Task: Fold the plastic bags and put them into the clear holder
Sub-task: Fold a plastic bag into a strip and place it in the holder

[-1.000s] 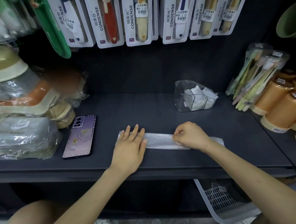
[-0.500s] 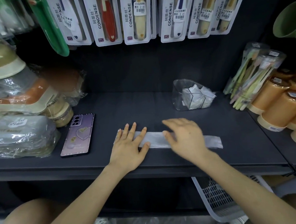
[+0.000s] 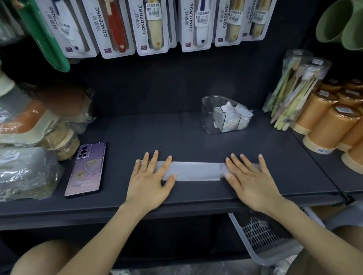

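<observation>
Plastic bag (image 3: 196, 170) lies as a long flat strip across the lower centre of the frame, on the dark shelf (image 3: 176, 137), close to its front edge & parallel to it. Left hand (image 3: 151, 179) is flat on the strip's left end, palm down, fingers straight & spread, gripping nothing. Right hand (image 3: 249, 176) does the same on the right end, fingers straight, pressing, nothing pinched. Middle of the strip is bare btw the two hands. Clear holder (image 3: 210, 114) sits above & right of centre, well apart from the strip, w/ white folded bags (image 3: 228, 118) already inside. Can't tell how much room is left. Looks mid-fold: strip flattened but not yet folded up small. Risks from here: film looks thin & slick, so once either palm lifts, the layers prob spring apart or skid on the smooth shelf, and the fold goes crooked. Trapped air could puff it back up if not pressed out. Strip is near the front lip, so a pull toward the body may drag it off, maybe into the white basket (image 3: 263, 238) at lower right. Holder looks light, so pushing a bundle in one-handed could tip it or shove it toward the toothbrush packs (image 3: 293, 89) & orange cups (image 3: 327, 121) at right. Purple phone (image 3: 86, 168) lies left of the left hand, near enough for a wrist sweep to nudge it.
</observation>
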